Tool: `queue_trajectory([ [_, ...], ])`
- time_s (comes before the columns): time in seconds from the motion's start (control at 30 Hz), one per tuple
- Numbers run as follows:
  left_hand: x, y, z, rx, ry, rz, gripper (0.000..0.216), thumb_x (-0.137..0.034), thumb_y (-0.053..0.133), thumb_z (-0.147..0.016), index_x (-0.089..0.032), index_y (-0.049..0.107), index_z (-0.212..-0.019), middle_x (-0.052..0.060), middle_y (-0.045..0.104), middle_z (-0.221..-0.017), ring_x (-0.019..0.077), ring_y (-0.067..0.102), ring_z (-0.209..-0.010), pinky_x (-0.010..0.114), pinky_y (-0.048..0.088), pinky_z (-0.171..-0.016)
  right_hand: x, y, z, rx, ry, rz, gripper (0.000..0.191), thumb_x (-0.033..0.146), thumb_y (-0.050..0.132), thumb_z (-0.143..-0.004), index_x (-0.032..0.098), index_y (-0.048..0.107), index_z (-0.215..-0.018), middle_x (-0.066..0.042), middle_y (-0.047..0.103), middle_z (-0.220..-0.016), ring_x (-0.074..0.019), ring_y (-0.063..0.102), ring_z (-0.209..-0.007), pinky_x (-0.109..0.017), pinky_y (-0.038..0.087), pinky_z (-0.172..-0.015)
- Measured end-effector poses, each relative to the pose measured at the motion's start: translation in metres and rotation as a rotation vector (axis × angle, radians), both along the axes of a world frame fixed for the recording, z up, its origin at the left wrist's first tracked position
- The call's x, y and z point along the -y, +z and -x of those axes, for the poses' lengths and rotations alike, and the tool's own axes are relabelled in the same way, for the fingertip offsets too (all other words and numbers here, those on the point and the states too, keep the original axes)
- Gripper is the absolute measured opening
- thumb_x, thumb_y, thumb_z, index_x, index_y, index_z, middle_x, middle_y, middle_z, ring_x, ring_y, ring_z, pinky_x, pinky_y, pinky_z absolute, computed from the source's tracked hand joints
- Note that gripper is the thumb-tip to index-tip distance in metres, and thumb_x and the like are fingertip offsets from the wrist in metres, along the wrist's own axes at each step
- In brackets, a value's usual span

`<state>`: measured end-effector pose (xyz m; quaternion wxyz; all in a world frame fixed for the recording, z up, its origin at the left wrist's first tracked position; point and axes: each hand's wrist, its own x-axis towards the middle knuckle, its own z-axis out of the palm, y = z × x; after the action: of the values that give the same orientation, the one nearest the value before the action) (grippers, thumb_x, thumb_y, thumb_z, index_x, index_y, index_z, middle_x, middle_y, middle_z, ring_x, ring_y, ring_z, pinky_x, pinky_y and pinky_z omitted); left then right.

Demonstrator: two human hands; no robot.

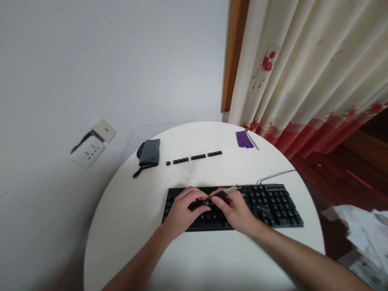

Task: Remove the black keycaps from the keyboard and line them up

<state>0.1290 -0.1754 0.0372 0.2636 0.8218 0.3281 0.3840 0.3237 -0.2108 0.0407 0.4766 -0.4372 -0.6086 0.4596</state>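
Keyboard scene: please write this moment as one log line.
left hand: over keyboard | right hand: holds pale-tipped tool | black keycaps: lined up on white table

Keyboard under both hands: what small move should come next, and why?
Probably ease the small dark piece clear of the dark, pale-ended tool, over the keyboard: the left hand seems to pinch at the piece, the right hand holds the tool close to it, and loose keycaps lie in a row behind. Whether piece and tool touch is hard to tell.
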Motion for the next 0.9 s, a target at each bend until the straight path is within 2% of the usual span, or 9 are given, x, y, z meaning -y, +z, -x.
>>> queue_trajectory([
  [0.27,-0.0002,0.0018,-0.0005,0.030,-0.023,-0.048,0.015,-0.020,0.074,-0.082,-0.019,0.069,-0.096,0.006,0.069,-0.090,0.0176,0.065,-0.084,0.030,0.055,-0.076,-0.0005,-0.0040,-0.0002,-0.030,-0.045,-0.015,0.017,0.031,0.064,-0.089,0.018,0.074,-0.092,-0.005,0.073,-0.086,-0.0191,0.067,-0.081,-0.029,0.052,-0.076],
  [0.43,-0.0003,-0.0002,-0.0014,0.025,-0.007,0.024,0.020,-0.021,0.076,-0.080,-0.019,0.069,-0.098,0.004,0.067,-0.086,0.0159,0.064,-0.077,0.028,0.055,-0.071,-0.0003,-0.0040,0.0017,-0.055,-0.013,0.017,0.019,0.032,0.062,-0.091,0.019,0.073,-0.098,-0.005,0.074,-0.092,-0.0200,0.068,-0.088,-0.032,0.052,-0.083],
  [0.57,-0.0002,-0.0022,-0.0011,0.012,0.004,0.064,0.017,-0.022,0.075,-0.081,-0.018,0.068,-0.096,0.004,0.067,-0.084,0.0155,0.063,-0.074,0.027,0.055,-0.069,-0.0010,-0.0015,0.0003,0.018,-0.006,-0.018,0.019,0.032,0.061,-0.092,0.019,0.074,-0.099,-0.005,0.074,-0.094,-0.0198,0.067,-0.089,-0.032,0.052,-0.085],
  [0.7,0.0011,-0.0015,-0.0003,-0.026,0.010,0.070,0.015,-0.019,0.068,-0.085,-0.019,0.068,-0.101,0.005,0.067,-0.091,0.0163,0.063,-0.078,0.028,0.055,-0.073,-0.0022,-0.0009,-0.0009,0.022,0.028,-0.030,0.022,0.032,0.057,-0.095,0.020,0.075,-0.099,-0.005,0.075,-0.095,-0.0195,0.069,-0.089,-0.032,0.052,-0.085],
  [0.9,0.0010,-0.0008,0.0007,-0.047,0.017,0.124,0.018,-0.015,0.055,-0.093,-0.020,0.065,-0.107,0.006,0.066,-0.099,0.0168,0.061,-0.086,0.030,0.053,-0.081,0.0011,-0.0046,0.0033,0.056,-0.046,-0.132,0.021,0.028,0.059,-0.093,0.022,0.076,-0.103,-0.007,0.076,-0.101,-0.0212,0.070,-0.094,-0.034,0.054,-0.088],
])
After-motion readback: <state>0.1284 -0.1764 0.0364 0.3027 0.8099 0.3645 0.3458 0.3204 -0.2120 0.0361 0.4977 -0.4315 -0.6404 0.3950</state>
